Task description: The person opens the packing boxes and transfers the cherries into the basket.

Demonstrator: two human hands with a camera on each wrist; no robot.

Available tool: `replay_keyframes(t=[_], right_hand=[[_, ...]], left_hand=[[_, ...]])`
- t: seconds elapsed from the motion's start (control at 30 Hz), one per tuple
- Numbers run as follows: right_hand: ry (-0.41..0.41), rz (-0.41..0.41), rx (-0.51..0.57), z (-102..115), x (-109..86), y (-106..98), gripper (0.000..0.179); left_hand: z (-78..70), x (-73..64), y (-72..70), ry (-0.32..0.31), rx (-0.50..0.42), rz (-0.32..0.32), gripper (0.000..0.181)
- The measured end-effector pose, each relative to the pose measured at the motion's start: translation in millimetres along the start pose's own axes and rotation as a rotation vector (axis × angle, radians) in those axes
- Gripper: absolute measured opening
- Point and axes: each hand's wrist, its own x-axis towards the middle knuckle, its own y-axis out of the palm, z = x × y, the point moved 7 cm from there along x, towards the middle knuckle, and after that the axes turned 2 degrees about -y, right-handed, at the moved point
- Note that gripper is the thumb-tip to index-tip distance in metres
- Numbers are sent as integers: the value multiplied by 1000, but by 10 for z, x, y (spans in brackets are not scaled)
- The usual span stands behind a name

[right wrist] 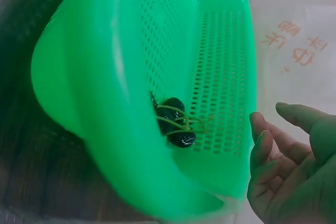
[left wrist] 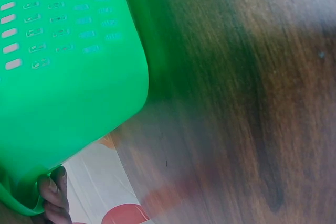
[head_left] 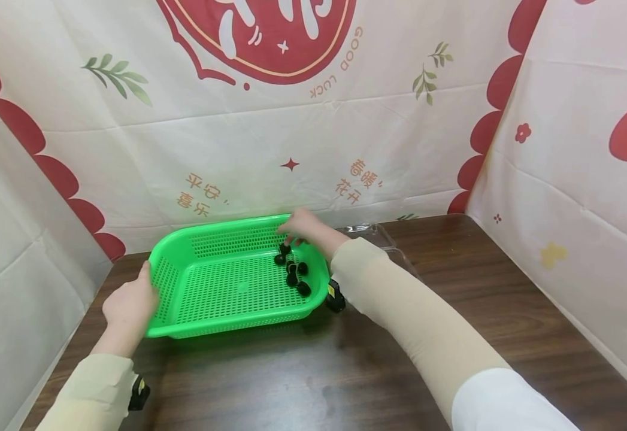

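Observation:
A green perforated plastic basket (head_left: 232,324) sits on the table, lifted or tilted at the near side as far as I can tell. My left hand (head_left: 132,302) grips its left rim, with fingers (left wrist: 54,192) curled around the edge in the left wrist view. Several dark cherries (head_left: 291,279) with thin green stems lie clustered at the basket's right end; the right wrist view shows glossy cherries (right wrist: 182,139) up close. Over the back right rim is my right hand (head_left: 309,228), thumb apart and fingers loosely bent, holding nothing.
Behind my right forearm lies a clear plastic container (head_left: 372,234), partly hidden. The brown wooden table (head_left: 464,269) is bordered by printed white cloth (head_left: 270,137) at the back and both sides. Each wrist carries a small black device.

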Motion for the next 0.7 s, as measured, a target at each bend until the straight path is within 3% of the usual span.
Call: replay_keyframes(t=[0.37, 0.7], right_hand=[[-60, 49, -46, -36, -218, -172, 32], [-88, 60, -71, -111, -330, -283, 23]], left_hand=[[-20, -6, -9, 5, 2, -1, 66], [-43, -17, -18, 0, 10, -1, 66]])
